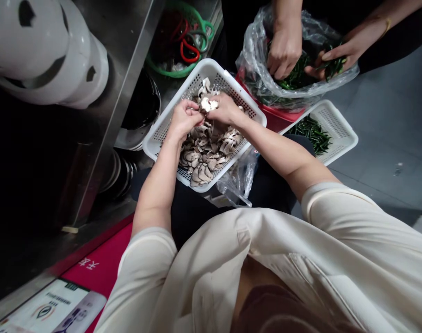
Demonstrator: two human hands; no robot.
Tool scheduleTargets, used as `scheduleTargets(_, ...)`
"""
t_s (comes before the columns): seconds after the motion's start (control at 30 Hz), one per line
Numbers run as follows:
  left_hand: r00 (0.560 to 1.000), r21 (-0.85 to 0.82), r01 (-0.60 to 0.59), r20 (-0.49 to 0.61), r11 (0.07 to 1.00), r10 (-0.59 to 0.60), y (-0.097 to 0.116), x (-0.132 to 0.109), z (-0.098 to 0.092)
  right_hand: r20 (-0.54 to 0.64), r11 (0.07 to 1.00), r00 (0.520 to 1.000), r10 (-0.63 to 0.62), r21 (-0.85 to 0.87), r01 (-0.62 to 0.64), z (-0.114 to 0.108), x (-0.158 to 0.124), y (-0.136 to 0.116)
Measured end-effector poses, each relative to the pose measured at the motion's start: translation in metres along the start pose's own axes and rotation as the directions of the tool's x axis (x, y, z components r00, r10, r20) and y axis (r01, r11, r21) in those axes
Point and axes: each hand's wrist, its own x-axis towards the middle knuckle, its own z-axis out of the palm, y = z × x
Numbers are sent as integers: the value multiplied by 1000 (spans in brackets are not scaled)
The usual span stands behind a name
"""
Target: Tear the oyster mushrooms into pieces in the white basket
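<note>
A white perforated plastic basket (155, 138) rests on my lap, holding several grey-brown mushroom pieces (207, 150). Both my hands hover over it. My left hand (183, 119) and my right hand (224, 110) are closed together on one pale mushroom piece (209, 104), pinching it from either side above the pile.
A second white basket (339, 134) with green chillies (311, 134) sits to the right. Another person's two hands (283, 51) reach into a clear plastic bag (256, 60) of green chillies. A steel cabinet (127, 69) stands at left, a green basket (178, 69) behind, a crumpled plastic bag (238, 180) under my basket.
</note>
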Motion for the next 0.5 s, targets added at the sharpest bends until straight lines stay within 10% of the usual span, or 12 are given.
scheduleTargets(0.1,984,206,-145,-70,968,162,-9,12,-22,-42,961,999,10,-277,-21,-17,7,20)
scheduleTargets(0.23,947,427,-221,-120,877,297,-19,18,-48,9,979,1000,18,-202,-16,-30,17,51)
scheduleTargets(0.4,977,240,-163,178,957,122,-22,4,-13,120,964,992,27,260,-58,-19,11,35)
scheduleTargets(0.5,987,126,-81,145,989,63,-24,2,9,229,874,973,15,470,-124,-14,4,20)
